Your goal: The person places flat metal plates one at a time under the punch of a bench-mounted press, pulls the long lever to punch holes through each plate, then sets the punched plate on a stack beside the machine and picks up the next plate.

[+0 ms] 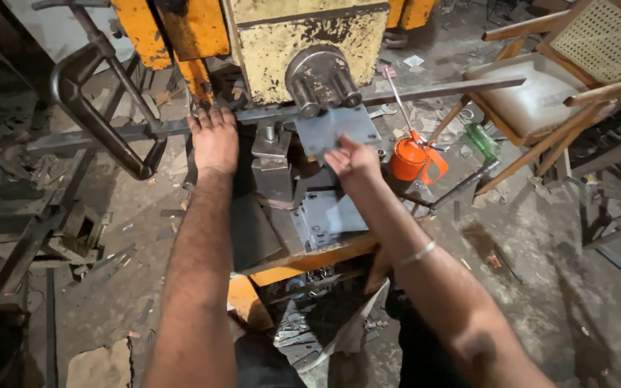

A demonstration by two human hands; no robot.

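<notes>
Resting our left hand (214,140) flat, fingers spread open, on the long steel bar (109,131) crossing the yellow press (303,43), we pinch a grey steel plate (338,128) by its lower edge with our right hand (353,162), under the round die head (321,77). It looks stiff, thin, sharp-edged and fairly light. More plates (328,219) lie stacked below, an orange oil can (411,158) beside.

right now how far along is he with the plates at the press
One flat grey metal plate is in hand: the right hand holds its lower edge under the yellow press, while the left hand rests on the long steel bar. A stack of similar plates sits on the press table below; whether those are finished or waiting cannot be told. More metal pieces lie on the floor beneath.
</notes>
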